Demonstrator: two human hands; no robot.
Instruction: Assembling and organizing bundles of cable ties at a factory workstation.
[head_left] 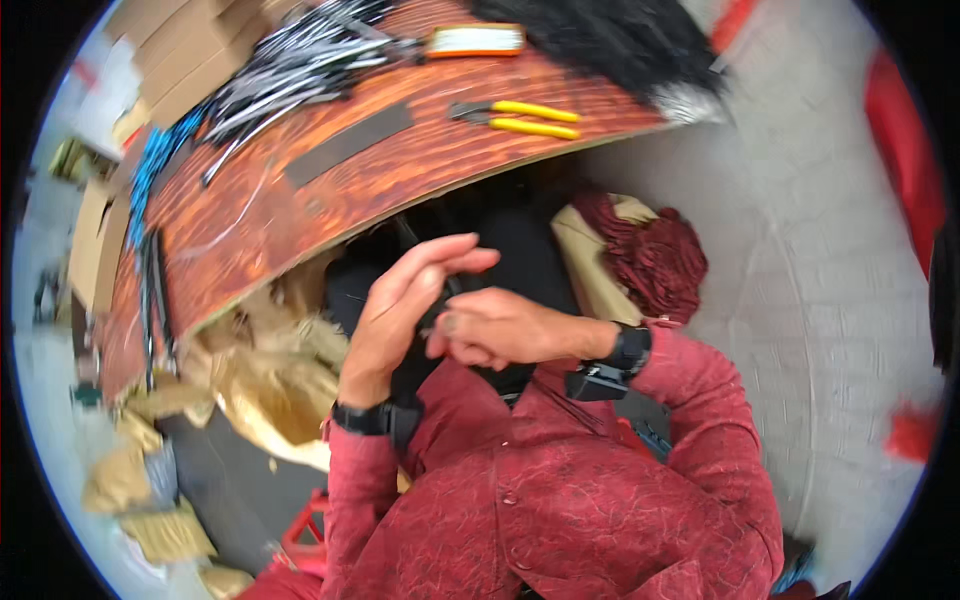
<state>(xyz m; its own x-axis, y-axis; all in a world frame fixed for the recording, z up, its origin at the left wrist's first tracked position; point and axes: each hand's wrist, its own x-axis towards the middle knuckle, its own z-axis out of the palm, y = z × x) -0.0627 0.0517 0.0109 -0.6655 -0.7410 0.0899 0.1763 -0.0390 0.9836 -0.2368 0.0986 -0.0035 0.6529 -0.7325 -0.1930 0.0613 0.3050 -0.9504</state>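
Both my hands are raised close together in front of my lap, just off the near edge of the wooden table (375, 190). My left hand (400, 300) has its fingers stretched out toward the right and seems to hold nothing. Beside it, my right hand (500, 328) is closed, its fingers curled in toward my left palm. Whatever may be inside those fingers is hidden and blurred. Nearest on the tabletop are yellow-handled pliers (535, 118) and a flat dark grey strip (350, 143). Black straps circle both wrists.
A tangle of black and silver strands (290, 75), an orange-and-white box (475, 40) and a black fibrous bundle (620, 50) lie farther back. Cardboard boxes (190, 50) stand at far left. Crumpled tan wrapping (270, 390) sits below the edge; dark red cloth (660, 260) lies at right.
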